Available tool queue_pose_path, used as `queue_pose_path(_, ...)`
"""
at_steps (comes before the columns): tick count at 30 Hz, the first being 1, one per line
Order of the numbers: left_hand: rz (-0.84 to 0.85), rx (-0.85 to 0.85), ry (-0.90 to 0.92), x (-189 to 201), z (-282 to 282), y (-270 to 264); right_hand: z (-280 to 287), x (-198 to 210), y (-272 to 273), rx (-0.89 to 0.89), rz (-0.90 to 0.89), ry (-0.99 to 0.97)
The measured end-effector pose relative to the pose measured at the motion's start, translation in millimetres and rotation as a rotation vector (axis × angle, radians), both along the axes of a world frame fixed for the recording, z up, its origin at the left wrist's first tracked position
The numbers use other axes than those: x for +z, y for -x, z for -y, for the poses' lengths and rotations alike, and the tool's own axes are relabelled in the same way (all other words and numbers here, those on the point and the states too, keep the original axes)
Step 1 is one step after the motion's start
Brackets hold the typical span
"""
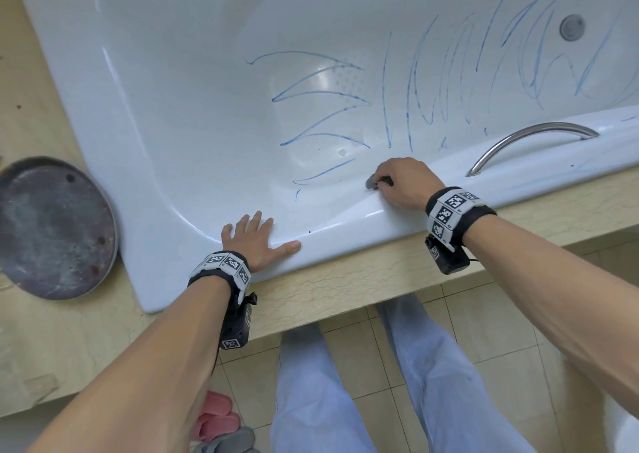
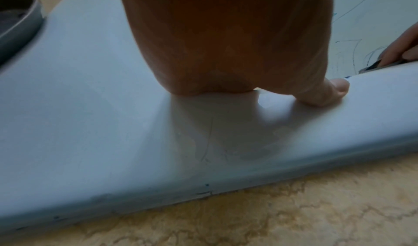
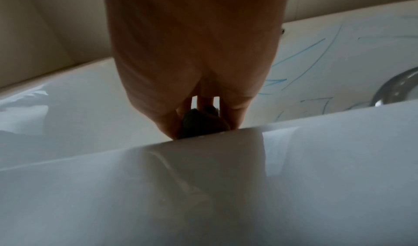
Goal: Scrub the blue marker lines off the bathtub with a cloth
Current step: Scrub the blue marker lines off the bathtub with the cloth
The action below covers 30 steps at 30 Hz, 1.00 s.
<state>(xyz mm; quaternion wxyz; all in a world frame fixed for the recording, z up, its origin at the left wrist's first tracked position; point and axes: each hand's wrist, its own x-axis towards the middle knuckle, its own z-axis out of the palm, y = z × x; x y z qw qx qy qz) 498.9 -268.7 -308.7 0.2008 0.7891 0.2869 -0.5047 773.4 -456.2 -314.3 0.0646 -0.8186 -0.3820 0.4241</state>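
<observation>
My left hand point(image 1: 257, 241) lies flat on the near rim of the bathtub point(image 1: 173, 148), fingers point(image 1: 259, 219) spread wide and straight, thumb out along the edge, holding nothing. A little further along that rim, my right hand point(image 1: 403, 183) curls over the inner lip, its fingers closed around a small, dark grey, bunched cloth point(image 1: 372, 182) pressed against the tub's inside wall just below the edge. Beyond it the pale, glossy basin is scrawled with thin blue marker lines point(image 1: 321, 96), zigzags on the floor and tall loops running towards the drain point(image 1: 572, 27), past the curved metal handle point(image 1: 532, 141).
</observation>
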Motion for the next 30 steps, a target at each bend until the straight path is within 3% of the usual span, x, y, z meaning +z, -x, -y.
queue_pose_path(4,0.004,-0.039,0.059,0,-6,5,-20,3,24,0.052,-0.080,0.009)
queue_pose_path(8,0.036,-0.064,0.056,-3,-7,9,-42,14,41,-0.025,-0.248,-0.015)
queue_pose_path(12,0.059,-0.053,0.046,-5,-6,11,-48,23,88,-0.139,-0.312,-0.332)
queue_pose_path(15,0.083,-0.054,0.031,-6,-5,13,-37,27,132,0.014,-0.222,-0.474)
queue_pose_path(22,0.085,-0.064,0.022,-12,-4,14,-29,8,175,0.309,0.139,-0.494)
queue_pose_path(26,0.086,-0.060,0.029,-11,-5,13,-44,2,163,0.291,0.121,-0.317)
queue_pose_path(30,0.083,-0.048,0.037,-7,-5,12,-46,-3,124,0.234,-0.014,-0.154)
